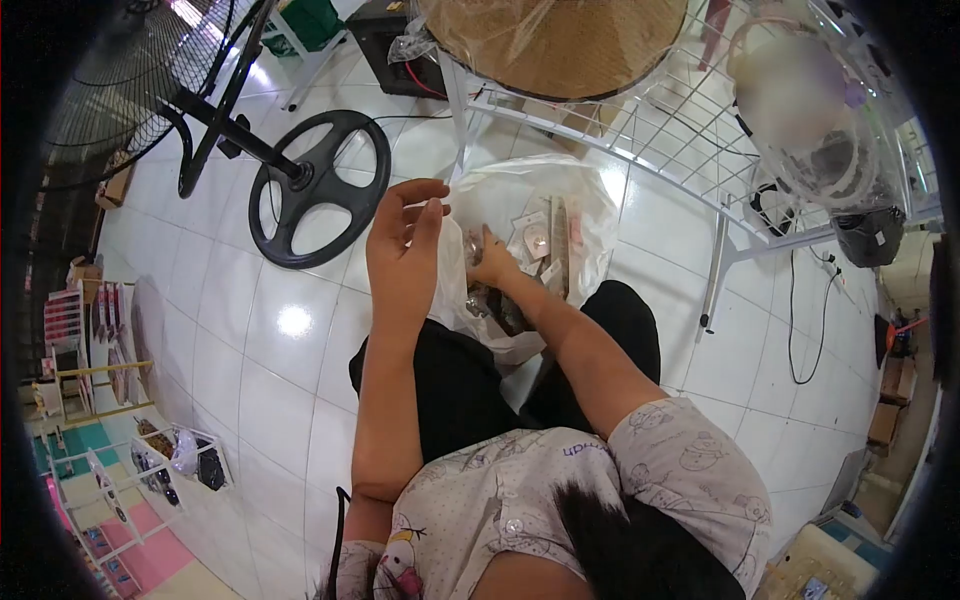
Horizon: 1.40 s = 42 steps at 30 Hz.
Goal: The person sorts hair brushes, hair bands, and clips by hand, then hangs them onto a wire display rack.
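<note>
A white plastic bag [595,185] stands open on the floor in front of my knees. Inside are small packaged items, among them a card pack [535,238] with a round pinkish shape and a long, narrow clear pack [559,245]. My right hand [497,266] reaches into the bag's left part, its fingers closed around something small and shiny that I cannot make out. Raised just outside the bag's left rim is my left hand [405,250]. Its fingers are loosely bent and apart, with nothing visible in them.
A standing fan's round black base [320,190] is to the left of the bag. Beyond the bag stands a white wire rack [640,135] bearing a round brown board [560,45]. Display racks [100,370] with small goods are at far left. A black cable [795,340] lies right.
</note>
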{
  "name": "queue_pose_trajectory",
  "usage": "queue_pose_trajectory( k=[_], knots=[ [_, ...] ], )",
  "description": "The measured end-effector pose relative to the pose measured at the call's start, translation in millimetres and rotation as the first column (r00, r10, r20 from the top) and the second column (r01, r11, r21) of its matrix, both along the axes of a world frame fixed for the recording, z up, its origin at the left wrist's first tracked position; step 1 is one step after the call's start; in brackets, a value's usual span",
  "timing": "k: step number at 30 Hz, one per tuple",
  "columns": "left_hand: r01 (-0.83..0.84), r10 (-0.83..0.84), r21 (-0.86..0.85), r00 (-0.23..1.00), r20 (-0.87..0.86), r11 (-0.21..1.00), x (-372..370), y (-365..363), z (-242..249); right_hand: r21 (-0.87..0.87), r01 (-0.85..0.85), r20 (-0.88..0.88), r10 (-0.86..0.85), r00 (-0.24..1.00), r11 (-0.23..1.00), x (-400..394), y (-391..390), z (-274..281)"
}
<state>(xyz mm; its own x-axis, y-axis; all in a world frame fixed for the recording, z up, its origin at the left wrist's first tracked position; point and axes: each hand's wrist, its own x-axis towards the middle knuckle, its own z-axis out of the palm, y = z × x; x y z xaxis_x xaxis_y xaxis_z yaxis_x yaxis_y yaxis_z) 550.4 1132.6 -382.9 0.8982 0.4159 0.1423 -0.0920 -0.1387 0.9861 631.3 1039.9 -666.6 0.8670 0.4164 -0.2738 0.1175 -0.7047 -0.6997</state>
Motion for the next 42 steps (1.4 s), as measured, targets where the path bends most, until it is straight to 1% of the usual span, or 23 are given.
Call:
queue_pose_trajectory(
  k=[3, 6, 9, 12, 15, 16, 17, 18, 21, 23, 26, 28, 29, 31, 32, 34, 35, 38, 39, 40, 41, 42],
  knots=[
    [0.022, -0.022, 0.002, 1.000, -0.017, 1.000, 1.1, 0.8, -0.7, 0.006, -0.022, 0.179, 0.021, 0.984, 1.000, 0.1, -13.1, 22.4],
    [0.020, -0.020, 0.001, 1.000, -0.021, 1.000, 1.2, 0.8, 3.4, -0.051, -0.194, 0.111, 0.199, 0.974, 0.980, -29.2, -36.5, 57.6],
    [0.057, -0.057, -0.011, 0.998, -0.006, 0.998, 3.9, -0.7, -1.1, -0.209, -0.439, 0.136, 0.471, 0.872, 0.874, -70.0, -59.0, 44.1],
    [0.084, -0.084, 0.012, 0.996, -0.007, 0.996, 6.4, -5.5, -1.0, -0.376, -0.392, 0.348, 0.520, 0.780, 0.839, -95.7, -69.3, 38.0],
    [0.105, -0.103, 0.046, 0.994, -0.044, 0.993, 4.4, -8.9, 0.7, -0.370, -0.309, 0.348, 0.439, 0.828, 0.876, -93.2, -62.7, 30.4],
    [0.111, -0.108, 0.055, 0.993, -0.055, 0.992, 3.7, -9.0, 1.5, -0.297, -0.289, 0.217, 0.359, 0.908, 0.910, -86.4, -64.9, 29.4],
    [0.111, -0.108, 0.049, 0.992, -0.058, 0.993, 3.0, -8.7, 0.7, -0.224, -0.255, 0.074, 0.277, 0.958, 0.941, -74.8, -64.9, 36.1],
    [0.109, -0.106, 0.045, 0.993, -0.060, 0.993, 3.1, -7.6, -1.5, -0.155, -0.208, -0.074, 0.199, 0.977, 0.966, -60.9, -63.9, 39.8],
    [0.116, -0.113, 0.027, 0.991, -0.076, 0.993, 0.8, -6.0, -0.5, 0.133, -0.081, -0.094, 0.094, 0.991, 0.988, -14.7, -94.5, 26.8],
    [0.138, -0.136, 0.015, 0.986, -0.097, 0.990, 0.8, -6.6, 1.3, 0.251, -0.070, 0.054, 0.058, 0.997, 0.965, 6.3, -115.3, 32.1],
    [0.198, -0.196, -0.002, 0.969, -0.153, 0.980, 1.2, -8.6, 1.5, 0.494, 0.123, -0.196, -0.028, 0.980, 0.861, 27.5, -136.0, 61.2],
    [0.247, -0.245, -0.013, 0.950, -0.194, 0.969, 3.1, -7.6, -6.8, 0.530, 0.235, -0.325, -0.061, 0.944, 0.814, 31.0, -139.0, 95.9],
    [0.260, -0.235, 0.121, 0.953, -0.191, 0.958, 3.4, -9.3, -8.5, 0.544, 0.290, -0.388, -0.071, 0.919, 0.787, 32.7, -138.9, 116.8],
    [0.268, -0.213, 0.378, 0.960, -0.182, 0.886, 2.1, -15.1, -11.7, 0.634, 0.174, -0.345, 0.075, 0.936, 0.754, 29.7, -133.4, 163.8],
    [0.324, -0.254, 0.395, 0.942, -0.221, 0.859, 0.5, -17.0, -7.9, 0.674, 0.117, -0.321, 0.146, 0.936, 0.729, 27.3, -128.4, 183.5],
    [0.440, -0.332, 0.416, 0.891, -0.309, 0.796, -3.0, -20.4, 2.7, 0.812, -0.013, -0.203, 0.304, 0.931, 0.583, 21.2, -107.7, 213.5],
    [0.449, -0.299, 0.481, 0.885, -0.357, 0.753, -3.2, -16.3, -0.7, 0.866, -0.075, -0.132, 0.370, 0.920, 0.495, 18.7, -99.1, 219.1],
    [0.414, -0.198, 0.340, 0.831, -0.520, 0.845, -4.8, -5.1, 1.8, 0.847, 0.117, -0.340, 0.359, 0.869, 0.519, 27.6, -84.2, 195.5],
    [0.299, -0.118, 0.336, 0.877, -0.465, 0.893, -5.6, -5.8, 4.7, 0.854, 0.424, -0.501, 0.257, 0.827, 0.300, 33.2, -66.9, 150.1],
    [0.178, -0.032, 0.325, 0.912, -0.408, 0.929, -6.1, -7.2, 9.2, 0.791, 0.267, -0.377, 0.095, 0.921, 0.551, 27.2, -67.2, 125.7],
    [0.055, 0.059, 0.308, 0.935, -0.349, 0.950, -5.6, -8.0, 13.8, 0.626, 0.138, -0.190, -0.021, 0.981, 0.768, 20.4, -66.5, 98.6],
    [-0.069, 0.155, 0.284, 0.944, -0.291, 0.956, -4.4, -7.7, 16.3, 0.424, -0.072, -0.008, 0.083, 0.997, 0.903, 17.5, -56.3, 27.6]
  ],
)
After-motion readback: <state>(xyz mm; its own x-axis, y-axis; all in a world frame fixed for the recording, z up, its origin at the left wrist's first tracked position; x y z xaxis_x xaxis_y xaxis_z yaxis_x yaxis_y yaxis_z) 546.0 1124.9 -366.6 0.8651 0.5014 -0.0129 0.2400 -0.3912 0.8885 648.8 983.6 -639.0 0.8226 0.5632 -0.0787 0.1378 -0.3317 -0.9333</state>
